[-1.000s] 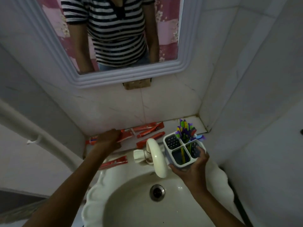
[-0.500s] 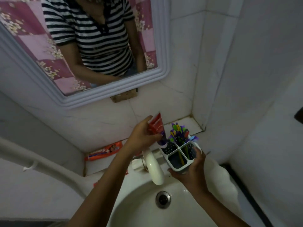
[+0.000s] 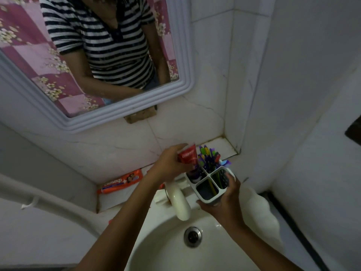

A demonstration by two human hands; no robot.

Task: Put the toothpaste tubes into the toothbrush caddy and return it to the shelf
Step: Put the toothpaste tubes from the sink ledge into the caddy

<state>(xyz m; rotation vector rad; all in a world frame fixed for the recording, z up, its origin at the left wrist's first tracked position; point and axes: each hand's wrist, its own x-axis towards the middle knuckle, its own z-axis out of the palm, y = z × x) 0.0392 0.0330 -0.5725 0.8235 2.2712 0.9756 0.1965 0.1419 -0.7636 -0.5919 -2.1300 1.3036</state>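
A white plastic toothbrush caddy with 4 square compartments [image 3: 210, 184] is held above the back rim of the white ceramic sink basin [image 3: 166, 249], just right of the cream curved faucet spout [image 3: 178, 202]. The caddy is gripped from below and from its right side by the right hand [image 3: 224, 204], whose fingers are wrapped against the caddy wall. A cluster of purple, green and yellow toothbrushes [image 3: 208, 156] stands in the caddy's far compartment, and more handles are seen in the right and near compartments.

A red toothpaste tube with white lettering [image 3: 188, 156] is pinched in the left hand [image 3: 170, 164], fingers closed on its upper, flat end. The tube is held nearly upright, cap end down, with its lower part already inside the caddy's left compartment. Whether the cap touches the compartment floor cannot be told.

Left of the caddy, an orange toothpaste carton with white lettering [image 3: 122, 181] lies flat on the white tiled shelf [image 3: 220, 146] against the wall. A small patch of red shows just beside the left forearm, near the faucet; what it belongs to cannot be told.

Above the caddy hangs a white-framed wall mirror [image 3: 125, 112], in which a black-and-white striped shirt is reflected. Below the caddy, the round metal drain [image 3: 192, 236] sits in the basin
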